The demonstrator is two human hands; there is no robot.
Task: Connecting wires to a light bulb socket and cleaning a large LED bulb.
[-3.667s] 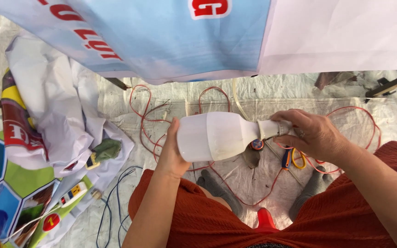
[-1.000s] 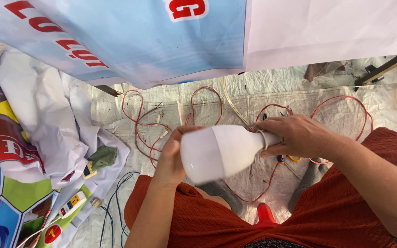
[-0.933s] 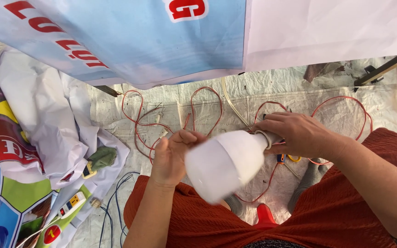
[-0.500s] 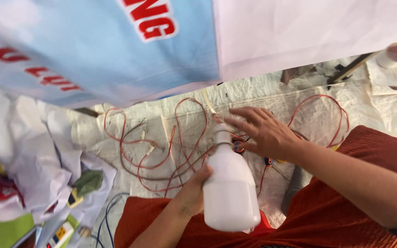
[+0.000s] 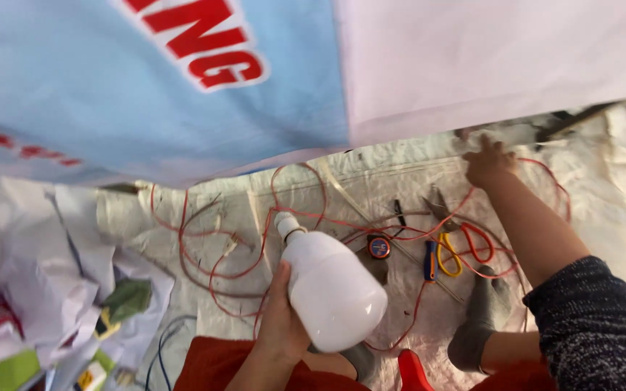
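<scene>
My left hand (image 5: 280, 318) grips a large white bulb-shaped lamp (image 5: 327, 286) from the side, its screw base (image 5: 288, 224) pointing away from me. My right hand (image 5: 488, 161) is stretched far forward to the edge of the hanging cloth, fingers spread over the woven mat near a red wire; whether it grasps anything cannot be told. Thin red wire (image 5: 219, 253) lies in loops across the mat between both hands.
A blue and white banner (image 5: 255, 80) hangs overhead at the top. On the mat lie scissors with yellow and red handles (image 5: 458, 246), a small round tape roll (image 5: 379, 247), pliers (image 5: 440, 210) and a blue-handled tool (image 5: 430, 259). Crumpled white cloth and packaging (image 5: 45, 289) sit left. My grey-socked foot (image 5: 476, 326) rests lower right.
My right hand let go of the lamp's base and reached far forward to the right. The lamp swung from sideways to base-away, held only by my left hand. My view tilted.
</scene>
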